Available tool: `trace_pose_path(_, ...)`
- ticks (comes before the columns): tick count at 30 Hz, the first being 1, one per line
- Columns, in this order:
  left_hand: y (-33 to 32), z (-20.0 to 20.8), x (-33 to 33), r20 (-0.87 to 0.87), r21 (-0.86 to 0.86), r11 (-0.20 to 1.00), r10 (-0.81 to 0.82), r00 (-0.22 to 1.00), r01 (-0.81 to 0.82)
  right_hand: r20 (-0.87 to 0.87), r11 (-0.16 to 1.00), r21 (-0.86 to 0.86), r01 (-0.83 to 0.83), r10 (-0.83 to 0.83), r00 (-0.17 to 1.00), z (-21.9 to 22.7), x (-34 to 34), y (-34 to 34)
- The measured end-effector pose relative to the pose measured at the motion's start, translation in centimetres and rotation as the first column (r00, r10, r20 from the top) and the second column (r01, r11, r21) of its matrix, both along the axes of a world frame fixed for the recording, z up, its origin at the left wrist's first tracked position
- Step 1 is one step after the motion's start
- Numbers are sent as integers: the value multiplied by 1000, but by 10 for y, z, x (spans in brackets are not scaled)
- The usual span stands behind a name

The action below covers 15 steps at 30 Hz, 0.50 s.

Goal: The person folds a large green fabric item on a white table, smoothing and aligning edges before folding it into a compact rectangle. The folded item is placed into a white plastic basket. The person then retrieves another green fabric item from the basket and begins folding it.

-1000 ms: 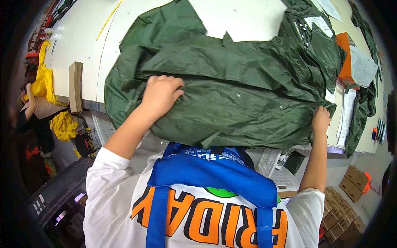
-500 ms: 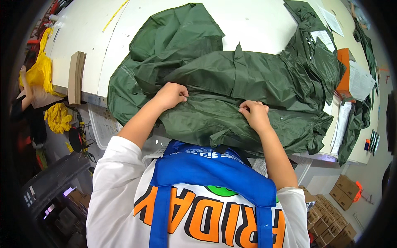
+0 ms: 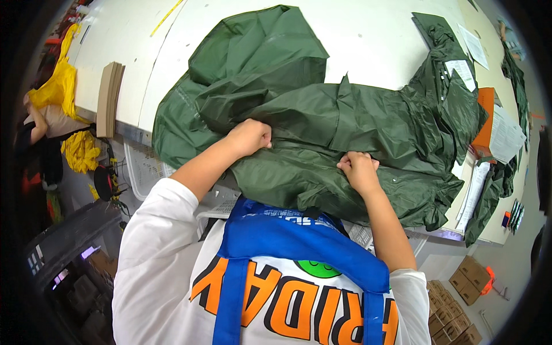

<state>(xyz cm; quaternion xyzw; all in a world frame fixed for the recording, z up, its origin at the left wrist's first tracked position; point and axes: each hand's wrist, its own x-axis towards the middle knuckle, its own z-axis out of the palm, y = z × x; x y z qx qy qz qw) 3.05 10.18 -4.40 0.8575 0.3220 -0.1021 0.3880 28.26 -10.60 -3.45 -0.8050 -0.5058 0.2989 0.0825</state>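
Dark green garment [image 3: 305,121] sprawled over the white bench [image 3: 368,43] in the head view, right under both hands, its near part drooping over the front edge toward the blue apron [image 3: 299,237]! Left hand [image 3: 252,138], fingers curled in, pinching the fabric along a crosswise fold; right hand [image 3: 359,171], just along that fold and a little nearer the body, thumb and fingers pinching too. Wide rumpled panel fanning out beyond the left hand, more cloth stretching past the right, up toward an orange box [image 3: 485,121]. And far left, brown cardboard strips [image 3: 109,100] at the bench edge!
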Motion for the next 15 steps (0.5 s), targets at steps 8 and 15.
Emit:
trace_pose_path(8,-50,92,-58,14,579,806,144,989,-126,-75,959,268,94,-77,994,56,32,-15)
trace_pose_path(15,-86,59,-104,254,260,717,595,762,-647,279,935,327,-139,45,959,91,9,16)
